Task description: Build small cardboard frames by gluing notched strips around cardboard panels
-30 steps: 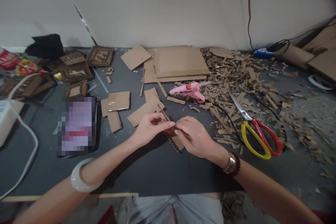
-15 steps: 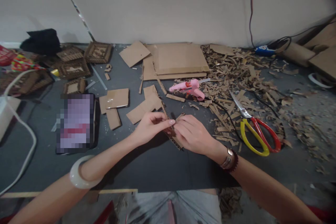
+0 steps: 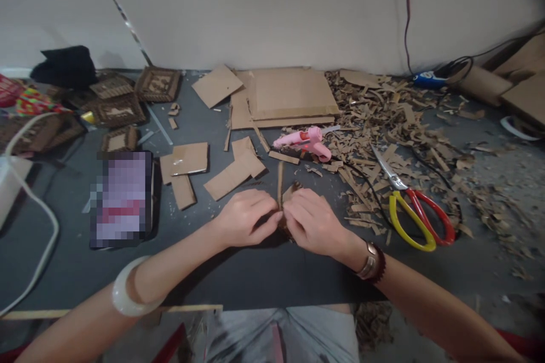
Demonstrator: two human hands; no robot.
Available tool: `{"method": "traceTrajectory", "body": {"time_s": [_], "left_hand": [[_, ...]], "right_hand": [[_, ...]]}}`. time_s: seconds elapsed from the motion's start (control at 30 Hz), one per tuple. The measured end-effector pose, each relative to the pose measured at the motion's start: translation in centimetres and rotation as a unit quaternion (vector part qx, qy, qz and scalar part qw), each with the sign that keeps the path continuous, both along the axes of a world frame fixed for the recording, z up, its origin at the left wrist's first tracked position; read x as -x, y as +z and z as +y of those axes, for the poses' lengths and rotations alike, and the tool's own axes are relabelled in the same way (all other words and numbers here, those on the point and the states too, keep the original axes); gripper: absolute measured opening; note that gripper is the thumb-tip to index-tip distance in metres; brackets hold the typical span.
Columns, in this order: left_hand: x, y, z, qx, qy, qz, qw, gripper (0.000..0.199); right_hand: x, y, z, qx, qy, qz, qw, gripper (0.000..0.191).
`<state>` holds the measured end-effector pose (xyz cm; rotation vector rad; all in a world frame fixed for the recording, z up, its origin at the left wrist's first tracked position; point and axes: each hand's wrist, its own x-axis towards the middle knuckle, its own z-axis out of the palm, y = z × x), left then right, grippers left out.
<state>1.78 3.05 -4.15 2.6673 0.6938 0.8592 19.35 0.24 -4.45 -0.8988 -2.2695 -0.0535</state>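
A dark bench [image 3: 255, 283] extended below a pale wall [image 3: 255, 22], with cardboard shreds [image 3: 400, 108] massed at the right of the frame. In the centre, a narrow cardboard strip [image 3: 280, 178] projected up the frame between the hands, having swung from a slant towards the upper left. The left hand [image 3: 244, 218] had rolled over, back uppermost, its curled fingers nearly closed on the strip's near part. The right hand [image 3: 313, 221], likewise almost closed, gripped a cardboard piece [image 3: 293, 188] partly hidden beneath its fingers; the fingertips of both hands met or nearly met. The change was judged to give an opposed, two-sided grip, suited to fine bending or pressing, though the exact contact could not be seen. A pink glue gun [image 3: 315, 144] lay just beyond the strip, scissors [image 3: 398, 181] at the right, and a phone [image 3: 123, 198] at the left of the frame
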Motion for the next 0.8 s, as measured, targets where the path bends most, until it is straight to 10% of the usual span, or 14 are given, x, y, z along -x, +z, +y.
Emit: {"method": "traceTrajectory", "body": {"time_s": [0.33, 0.8], "left_hand": [[-0.61, 0.07, -0.48, -0.146, 0.046, 0.032, 0.988, 0.031], [-0.73, -0.36, -0.59, -0.075, 0.055, 0.017, 0.995, 0.035]], "right_hand": [[0.34, 0.15, -0.17, -0.027, -0.017, -0.059, 0.998, 0.026], [0.56, 0.12, -0.22, 0.019, -0.038, 0.000, 0.999, 0.027]]}}
